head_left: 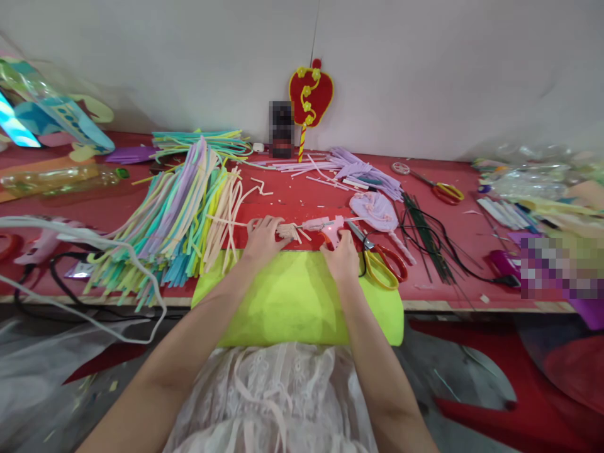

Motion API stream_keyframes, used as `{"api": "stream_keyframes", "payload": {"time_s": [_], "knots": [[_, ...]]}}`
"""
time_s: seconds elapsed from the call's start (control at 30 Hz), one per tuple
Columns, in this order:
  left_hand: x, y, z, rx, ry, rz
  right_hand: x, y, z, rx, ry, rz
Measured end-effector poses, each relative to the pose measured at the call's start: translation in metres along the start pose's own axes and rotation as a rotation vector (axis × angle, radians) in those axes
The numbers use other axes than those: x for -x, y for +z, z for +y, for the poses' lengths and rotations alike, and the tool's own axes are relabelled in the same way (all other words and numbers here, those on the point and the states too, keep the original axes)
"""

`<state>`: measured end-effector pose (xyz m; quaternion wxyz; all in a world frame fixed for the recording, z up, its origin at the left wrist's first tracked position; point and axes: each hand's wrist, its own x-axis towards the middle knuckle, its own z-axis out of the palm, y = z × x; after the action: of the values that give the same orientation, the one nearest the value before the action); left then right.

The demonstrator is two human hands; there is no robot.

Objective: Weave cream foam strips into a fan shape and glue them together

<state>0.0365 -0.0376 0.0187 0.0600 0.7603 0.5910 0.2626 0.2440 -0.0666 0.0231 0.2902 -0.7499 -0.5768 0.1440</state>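
My right hand (pixel 343 253) is wrapped round a pink hot glue gun (pixel 325 223), which has an orange trigger and its nozzle aimed left. Just left of it, my left hand (pixel 264 238) holds a small piece of peach pipe cleaners (pixel 293 232) with several loose ends. The nozzle tip is close to that piece; whether they touch I cannot tell. A long peach strand sticks out left past my left hand. Both hands are above a yellow-green sheet (pixel 287 296) at the table's front edge. Scissors (pixel 387 261) with red and yellow handles lie beside my right hand.
A big pile of pastel pipe cleaners (pixel 174 214) lies to the left. Purple pipe cleaners (pixel 368 173) and a round lilac pipe-cleaner piece (pixel 375 211) lie right of centre. A black cord (pixel 453 248) crosses dark green sticks (pixel 427 242). A red fan-shaped decoration (pixel 311 97) stands at the wall.
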Motion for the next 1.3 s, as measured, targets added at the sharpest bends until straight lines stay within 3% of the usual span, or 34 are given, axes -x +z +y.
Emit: {"api": "stream_keyframes", "payload": {"time_s": [0.43, 1.3], "knots": [[0.001, -0.001, 0.001, -0.014, 0.016, -0.013, 0.004, -0.005, -0.003, 0.024, 0.047, -0.026], [0.002, 0.0, 0.001, -0.011, 0.027, 0.003, 0.02, 0.002, 0.016, 0.074, -0.06, 0.114]]}}
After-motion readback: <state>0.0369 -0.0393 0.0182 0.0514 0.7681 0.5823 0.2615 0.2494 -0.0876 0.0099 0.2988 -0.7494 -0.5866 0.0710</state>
